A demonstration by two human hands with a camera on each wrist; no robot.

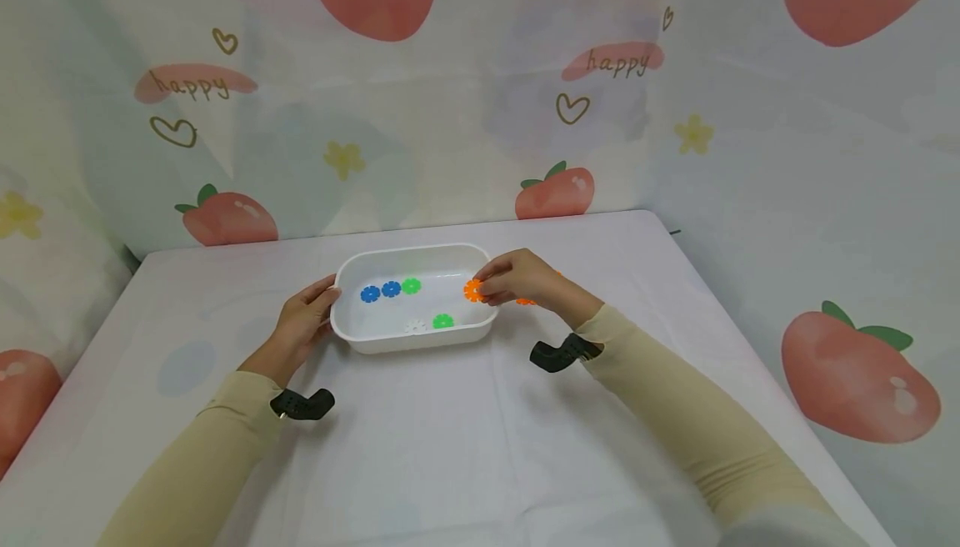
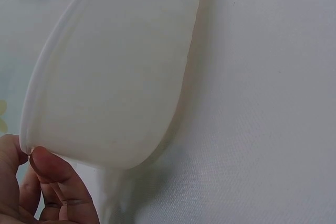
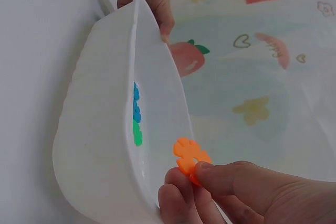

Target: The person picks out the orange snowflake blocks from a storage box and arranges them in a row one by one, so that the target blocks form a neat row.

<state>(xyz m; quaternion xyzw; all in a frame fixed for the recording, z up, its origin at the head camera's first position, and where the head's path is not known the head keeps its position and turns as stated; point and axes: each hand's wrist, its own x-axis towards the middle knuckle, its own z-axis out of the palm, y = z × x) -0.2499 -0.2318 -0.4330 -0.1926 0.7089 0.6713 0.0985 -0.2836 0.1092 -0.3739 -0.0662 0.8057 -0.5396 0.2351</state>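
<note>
A white plastic tray (image 1: 412,343) stands on the table. At its left end, my left hand (image 1: 303,322) pinches the rim, with thumb (image 2: 50,163) and fingers on either side in the left wrist view. Over the tray's right end, my right hand (image 1: 521,276) pinches an orange snowflake disc (image 3: 188,154) between thumb and fingers. Inside the tray, two blue discs (image 1: 371,293) and a green disc (image 1: 411,286) lie in a row towards the back. Another green disc (image 1: 443,321) and a white disc (image 1: 416,326) lie near the front wall.
More orange pieces (image 1: 526,302) lie on the table right of the tray, partly hidden behind my right hand. A white cloth (image 1: 420,447) covers the table. Behind it hangs a curtain (image 1: 435,113) printed with fruit and hearts.
</note>
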